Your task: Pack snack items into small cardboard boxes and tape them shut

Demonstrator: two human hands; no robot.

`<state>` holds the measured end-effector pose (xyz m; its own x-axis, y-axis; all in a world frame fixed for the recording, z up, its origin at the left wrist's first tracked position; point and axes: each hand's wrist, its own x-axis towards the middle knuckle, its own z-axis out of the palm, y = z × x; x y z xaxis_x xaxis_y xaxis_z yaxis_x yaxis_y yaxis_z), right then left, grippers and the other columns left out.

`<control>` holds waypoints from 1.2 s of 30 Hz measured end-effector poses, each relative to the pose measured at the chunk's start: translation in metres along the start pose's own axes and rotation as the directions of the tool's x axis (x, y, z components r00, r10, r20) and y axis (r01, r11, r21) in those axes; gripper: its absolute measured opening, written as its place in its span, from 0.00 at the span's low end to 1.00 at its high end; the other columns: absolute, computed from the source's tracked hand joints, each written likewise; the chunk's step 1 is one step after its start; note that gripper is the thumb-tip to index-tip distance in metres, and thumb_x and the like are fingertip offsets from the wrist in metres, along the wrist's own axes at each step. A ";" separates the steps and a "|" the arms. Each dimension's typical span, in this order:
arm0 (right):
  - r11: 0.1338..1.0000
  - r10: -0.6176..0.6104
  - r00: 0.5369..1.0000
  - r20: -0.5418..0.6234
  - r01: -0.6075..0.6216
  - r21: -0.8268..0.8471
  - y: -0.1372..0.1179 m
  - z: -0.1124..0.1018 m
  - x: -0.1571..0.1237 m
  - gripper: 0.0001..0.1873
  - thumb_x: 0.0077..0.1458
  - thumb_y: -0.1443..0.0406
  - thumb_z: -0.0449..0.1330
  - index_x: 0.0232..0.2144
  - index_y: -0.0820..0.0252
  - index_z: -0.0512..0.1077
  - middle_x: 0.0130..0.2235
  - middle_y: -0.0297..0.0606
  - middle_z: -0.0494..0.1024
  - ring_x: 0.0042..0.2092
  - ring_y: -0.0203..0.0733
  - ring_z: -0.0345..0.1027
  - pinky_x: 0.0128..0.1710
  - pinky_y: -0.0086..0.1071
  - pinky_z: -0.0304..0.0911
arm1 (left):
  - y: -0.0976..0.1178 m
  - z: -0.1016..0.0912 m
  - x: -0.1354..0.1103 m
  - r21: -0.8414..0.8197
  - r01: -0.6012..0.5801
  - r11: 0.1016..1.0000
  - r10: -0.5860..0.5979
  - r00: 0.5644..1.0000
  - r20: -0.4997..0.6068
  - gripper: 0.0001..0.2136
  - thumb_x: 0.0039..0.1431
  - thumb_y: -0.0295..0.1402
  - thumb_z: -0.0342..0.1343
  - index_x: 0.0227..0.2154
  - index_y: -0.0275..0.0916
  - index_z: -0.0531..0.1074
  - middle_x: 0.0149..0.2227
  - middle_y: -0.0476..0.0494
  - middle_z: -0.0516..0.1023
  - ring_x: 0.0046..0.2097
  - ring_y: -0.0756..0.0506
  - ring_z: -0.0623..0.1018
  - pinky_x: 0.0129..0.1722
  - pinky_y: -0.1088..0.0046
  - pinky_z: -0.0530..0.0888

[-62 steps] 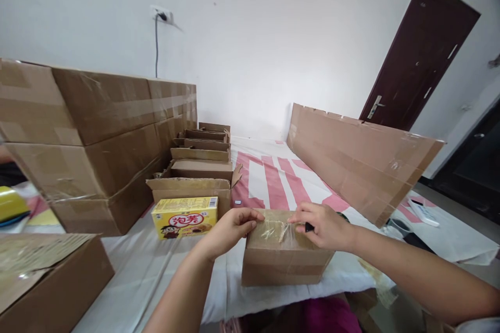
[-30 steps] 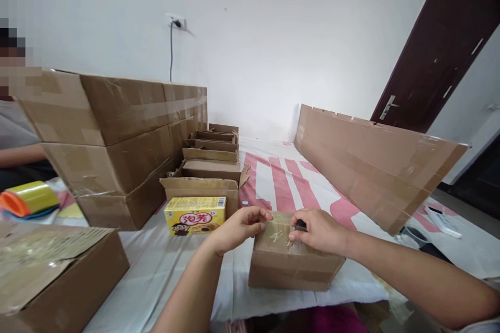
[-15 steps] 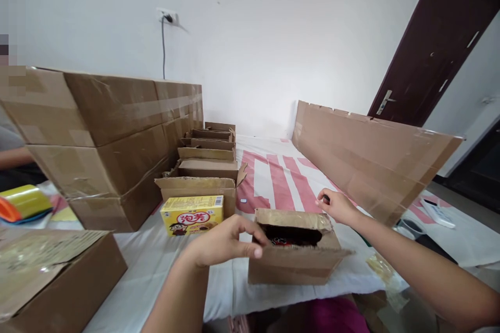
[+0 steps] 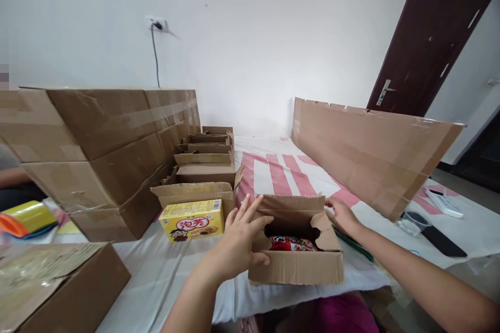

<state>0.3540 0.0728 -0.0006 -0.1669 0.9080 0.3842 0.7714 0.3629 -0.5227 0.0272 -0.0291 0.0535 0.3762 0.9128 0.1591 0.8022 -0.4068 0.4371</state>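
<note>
A small cardboard box (image 4: 296, 268) stands in front of me with its top flaps raised. Inside it lies a red printed packet (image 4: 291, 243), partly hidden by the walls. My left hand (image 4: 242, 239) is at the box's left side, fingers spread and thumb over the near left edge. At the far right corner, my right hand (image 4: 346, 218) has its fingers curled beside the raised flap; what they hold is hidden. A dark green strip-like object (image 4: 355, 247) lies below the right forearm. Left of the box is a yellow snack box (image 4: 191, 220).
Open cardboard boxes (image 4: 205, 169) line up behind the yellow box, beside a taped carton stack (image 4: 113, 151). A cardboard panel (image 4: 367, 151) stands at right, near a glass (image 4: 413, 222) and black phone (image 4: 444, 242). Another carton (image 4: 89, 291) sits front left. A person's arm (image 4: 13, 177) shows at far left.
The small box's flaps now stand wider apart, showing more of the red packet. My left hand has spread its fingers; my right hand has lowered to the box, its small dark object now hidden.
</note>
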 end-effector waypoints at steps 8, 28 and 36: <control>0.850 -0.526 0.747 0.407 0.482 0.214 -0.095 -0.021 -0.021 0.09 0.59 0.63 0.54 0.35 0.56 0.74 0.34 0.36 0.79 0.35 0.38 0.72 0.37 0.30 0.63 | -0.029 0.005 0.014 -0.220 0.041 0.975 -0.007 0.988 0.153 0.52 0.34 0.47 0.70 0.64 0.45 0.53 0.70 0.37 0.38 0.67 0.31 0.54 0.62 0.54 0.59; 0.878 -0.196 0.905 0.378 -0.009 0.478 -0.109 -0.025 0.005 0.17 0.51 0.53 0.59 0.30 0.61 0.75 0.29 0.35 0.77 0.30 0.38 0.68 0.29 0.29 0.61 | -0.052 -0.004 -0.020 -0.492 -0.174 0.853 0.130 0.984 -0.123 0.50 0.39 0.50 0.68 0.64 0.45 0.49 0.69 0.36 0.41 0.69 0.33 0.46 0.65 0.52 0.49; 0.516 0.201 0.979 -0.025 -0.084 0.853 -0.090 -0.053 0.006 0.23 0.39 0.46 0.67 0.25 0.56 0.66 0.23 0.27 0.69 0.23 0.32 0.62 0.23 0.26 0.60 | -0.070 -0.019 -0.043 -0.506 -0.098 0.857 -0.004 0.981 -0.195 0.59 0.39 0.52 0.68 0.66 0.51 0.31 0.68 0.35 0.45 0.66 0.31 0.53 0.63 0.46 0.51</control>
<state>0.3163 0.0348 0.0891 0.0066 0.9570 0.2899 -0.1116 0.2888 -0.9508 -0.0536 -0.0393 0.0331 0.2757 0.9039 0.3271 0.4159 -0.4189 0.8072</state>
